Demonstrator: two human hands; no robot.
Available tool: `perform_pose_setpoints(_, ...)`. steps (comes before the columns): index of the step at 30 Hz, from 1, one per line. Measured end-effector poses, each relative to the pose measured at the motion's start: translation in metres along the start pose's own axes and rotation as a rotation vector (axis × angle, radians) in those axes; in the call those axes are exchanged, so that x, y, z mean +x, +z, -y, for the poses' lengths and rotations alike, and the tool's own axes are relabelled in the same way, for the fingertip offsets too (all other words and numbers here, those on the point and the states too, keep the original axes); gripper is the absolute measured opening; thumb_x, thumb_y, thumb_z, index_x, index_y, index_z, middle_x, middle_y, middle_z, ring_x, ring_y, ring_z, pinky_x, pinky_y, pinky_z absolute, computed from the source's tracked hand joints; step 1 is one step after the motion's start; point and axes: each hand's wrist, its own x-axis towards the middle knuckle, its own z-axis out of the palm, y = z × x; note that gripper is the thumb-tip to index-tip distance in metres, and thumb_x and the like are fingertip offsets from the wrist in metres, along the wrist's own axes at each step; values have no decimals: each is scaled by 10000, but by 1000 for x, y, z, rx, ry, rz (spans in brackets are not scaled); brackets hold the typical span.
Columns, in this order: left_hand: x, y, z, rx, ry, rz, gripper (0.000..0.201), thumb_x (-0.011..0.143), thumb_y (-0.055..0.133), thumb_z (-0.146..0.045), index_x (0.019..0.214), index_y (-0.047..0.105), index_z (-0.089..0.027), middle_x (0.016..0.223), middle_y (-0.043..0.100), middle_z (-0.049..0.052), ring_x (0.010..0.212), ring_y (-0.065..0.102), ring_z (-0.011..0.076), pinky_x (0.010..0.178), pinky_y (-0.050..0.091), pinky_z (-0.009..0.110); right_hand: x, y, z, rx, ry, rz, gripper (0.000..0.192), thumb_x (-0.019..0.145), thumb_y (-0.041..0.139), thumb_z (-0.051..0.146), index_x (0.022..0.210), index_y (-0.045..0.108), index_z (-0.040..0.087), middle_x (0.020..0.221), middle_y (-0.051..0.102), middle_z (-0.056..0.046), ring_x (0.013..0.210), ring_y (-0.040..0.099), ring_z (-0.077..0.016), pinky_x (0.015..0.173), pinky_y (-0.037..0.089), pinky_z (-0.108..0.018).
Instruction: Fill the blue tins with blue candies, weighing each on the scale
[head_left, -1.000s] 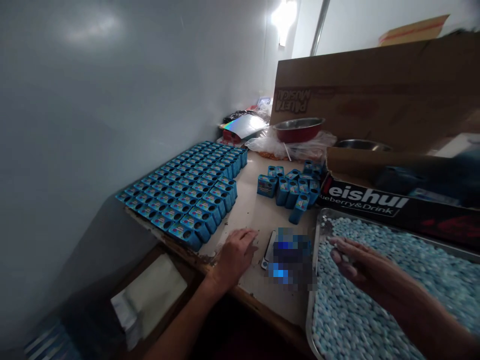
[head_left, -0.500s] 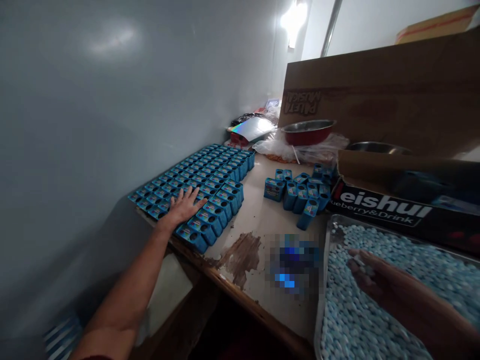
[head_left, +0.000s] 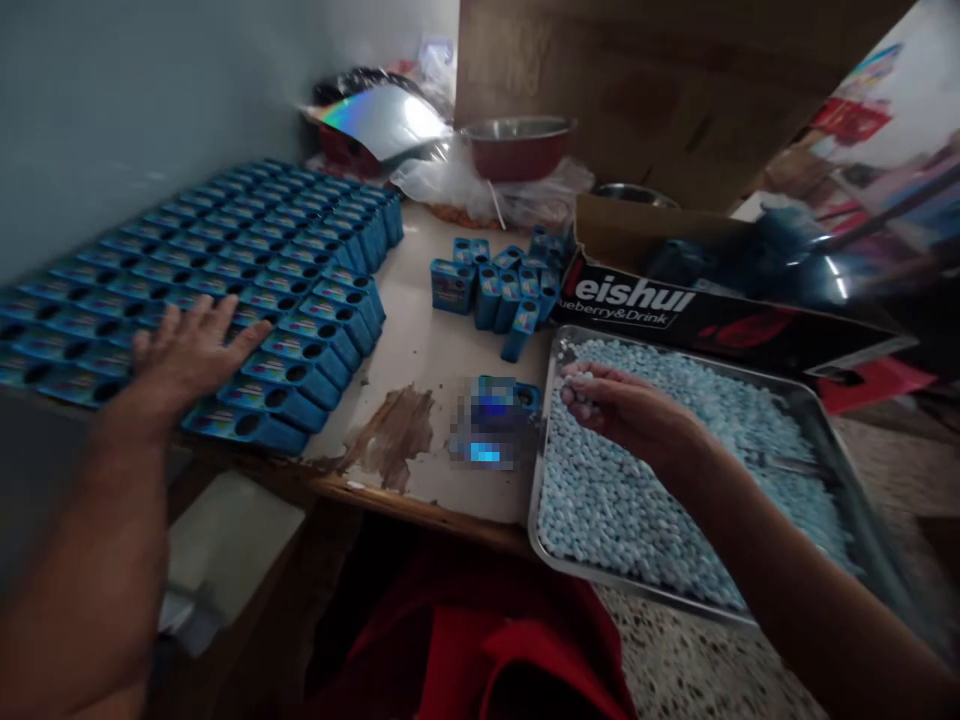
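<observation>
Left hand (head_left: 191, 350) lay flat, fingers spread and gripping nothing, palm down on the near rows of the block of boxes (head_left: 247, 270). Too many small blue boxes there to count exactly, several dozen, packed side by side in rows from the near left edge to the far middle of the table (head_left: 420, 350); each showed a round hole in its top face. Under the fingertips (head_left: 247, 335), boxes touching; nearest row just beyond the wrist.

Further right, a loose cluster (head_left: 502, 285) of roughly a dozen more boxes, some upright, some tipped, well apart from both hands. Near it, one blurred blue patch (head_left: 491, 430) on the table, not identifiable, just left of the tray.

One metal tray (head_left: 825, 420), heaped with pale blue candies (head_left: 675, 500), beyond counting. Right hand (head_left: 622, 410) hovered over the tray's far left corner, fingers pinched on a few candies (head_left: 581, 380) at the tips; exact number not clear.

Far side: one red bowl (head_left: 517, 145) on a plastic bag, one second metal bowl (head_left: 634, 192) partly hidden, one carton (head_left: 720, 310) lettered "eishui" just behind the tray, one big cardboard sheet (head_left: 660, 70) standing behind.
</observation>
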Motion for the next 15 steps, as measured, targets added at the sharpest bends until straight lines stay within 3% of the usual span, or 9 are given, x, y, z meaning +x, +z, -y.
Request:
perform_pose_setpoints(5,3,7,5,-3,26,-31,1108,968,-171,-842,1736,200,-135,1826,176,107,1640,140,407,1288,144,665,-2,13,10,-153,-19,64,369,741,965,361,948,724,174,731,685,9,587,534,-76,528,400,-191)
perform_pose_setpoints(15,4,10,6,-83,54,-68,1022,1024,-32,-829,1729,252,-145,1818,204,122,1641,160,454,1263,128,705,6,25,39,-889,-172,195,210,860,805,357,964,747,184,709,622,18,641,547,-128,595,396,-265)
